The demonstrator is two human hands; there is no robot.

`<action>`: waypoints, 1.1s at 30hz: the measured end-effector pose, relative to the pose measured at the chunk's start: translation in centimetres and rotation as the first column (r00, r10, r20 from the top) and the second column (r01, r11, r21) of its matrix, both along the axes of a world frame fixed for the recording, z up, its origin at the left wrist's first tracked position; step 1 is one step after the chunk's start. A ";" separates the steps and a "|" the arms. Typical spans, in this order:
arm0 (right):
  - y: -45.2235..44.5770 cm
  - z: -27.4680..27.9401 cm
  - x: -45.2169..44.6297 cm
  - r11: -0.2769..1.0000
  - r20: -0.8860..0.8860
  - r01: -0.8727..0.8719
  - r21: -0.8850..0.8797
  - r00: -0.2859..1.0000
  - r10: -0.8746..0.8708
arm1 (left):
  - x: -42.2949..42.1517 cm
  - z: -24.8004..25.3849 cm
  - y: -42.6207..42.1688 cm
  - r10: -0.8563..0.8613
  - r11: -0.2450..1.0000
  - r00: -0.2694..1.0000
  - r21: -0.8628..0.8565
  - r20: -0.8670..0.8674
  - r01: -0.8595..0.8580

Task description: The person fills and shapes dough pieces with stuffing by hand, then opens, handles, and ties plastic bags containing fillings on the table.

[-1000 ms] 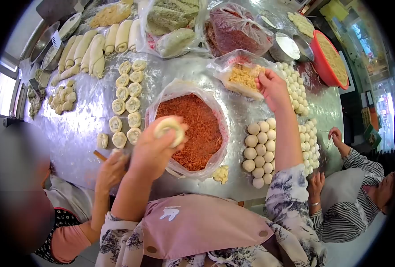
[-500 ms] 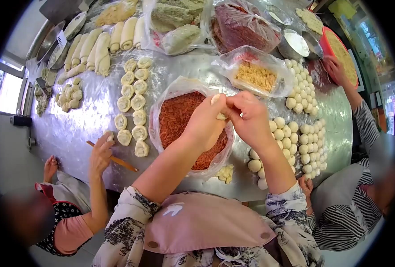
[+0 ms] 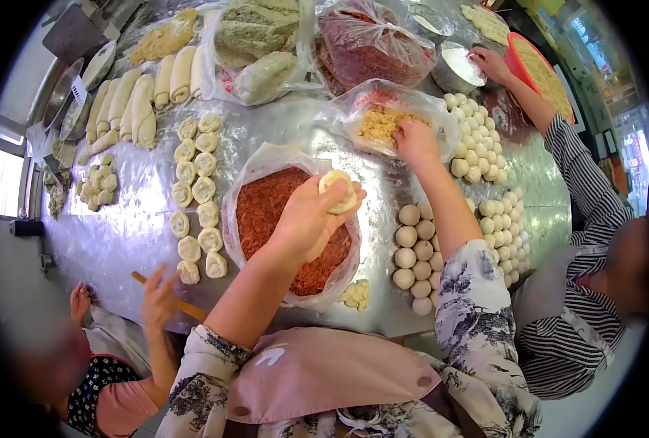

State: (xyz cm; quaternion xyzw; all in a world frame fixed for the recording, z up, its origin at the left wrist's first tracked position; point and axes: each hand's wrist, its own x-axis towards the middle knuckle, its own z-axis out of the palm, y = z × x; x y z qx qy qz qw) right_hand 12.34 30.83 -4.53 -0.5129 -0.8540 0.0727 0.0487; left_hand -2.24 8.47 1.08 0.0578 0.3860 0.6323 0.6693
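My left hand (image 3: 312, 219) holds a round, flattened piece of dough (image 3: 338, 193) on its fingers, thumb pressed on top. Beneath it stands an open plastic bag of reddish-brown filling (image 3: 262, 212). My right hand (image 3: 417, 142) reaches into a plastic-lined container (image 3: 448, 131), its fingertips closed in yellow crumbly filling (image 3: 380, 124); how much they pinch is hidden. A small lump of dough (image 3: 355, 296) lies beside the bag of reddish filling.
Rows of dough balls (image 3: 412, 248) lie at right, coiled dough pieces (image 3: 204, 190) at left, dough rolls (image 3: 143, 113) behind. A co-worker's blurred hand (image 3: 160, 296) is near a rolling pin (image 3: 193, 310); another co-worker's hand (image 3: 492, 66) reaches to a bowl of white powder (image 3: 459, 67).
My hands have parted: the right has moved away into the yellow filling, while the left keeps the dough, now showing flat. The right co-worker's hand has moved from the red basin to the bowl.
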 end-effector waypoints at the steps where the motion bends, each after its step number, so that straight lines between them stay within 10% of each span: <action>1: 0.2 -0.1 -0.1 1.000 -0.002 0.005 0.006 1.000 -0.005 | 0.0 0.0 0.1 -0.007 1.000 1.000 0.014 -0.015 0.007; 5: 0.0 1.5 0.5 0.985 -0.340 -0.049 0.164 0.935 0.103 | -0.2 0.6 0.7 0.021 1.000 1.000 -0.012 -0.019 -0.021; 11: 1.1 1.2 2.6 0.926 -0.648 0.000 -0.378 0.715 -0.264 | 0.9 0.8 1.9 -0.004 1.000 1.000 -0.022 -0.006 0.004; 17: -6.5 8.1 1.3 0.575 -0.741 -0.471 -0.669 0.361 -0.566 | 1.5 -0.6 3.7 0.054 0.998 0.997 0.023 0.061 -0.056; 22: -12.4 9.1 -0.7 0.854 -0.802 -0.388 -0.347 0.595 -0.056 | 2.1 1.7 3.0 0.149 0.980 0.938 0.082 0.311 -0.183; 27: -15.1 8.7 -1.3 0.897 -0.621 -0.423 0.129 0.671 0.406 | 1.6 -0.2 0.9 0.034 0.977 0.997 0.213 -0.066 -0.019; 31: -17.3 11.5 -0.6 0.825 -0.728 -0.427 -0.371 0.685 0.026 | 0.6 -0.1 -1.8 0.063 0.967 0.998 0.247 0.027 -0.068; 33: -17.4 11.2 0.1 0.883 -0.736 -0.467 -0.043 0.612 0.288 | 0.2 0.9 -3.3 0.053 0.970 0.996 0.233 0.068 -0.067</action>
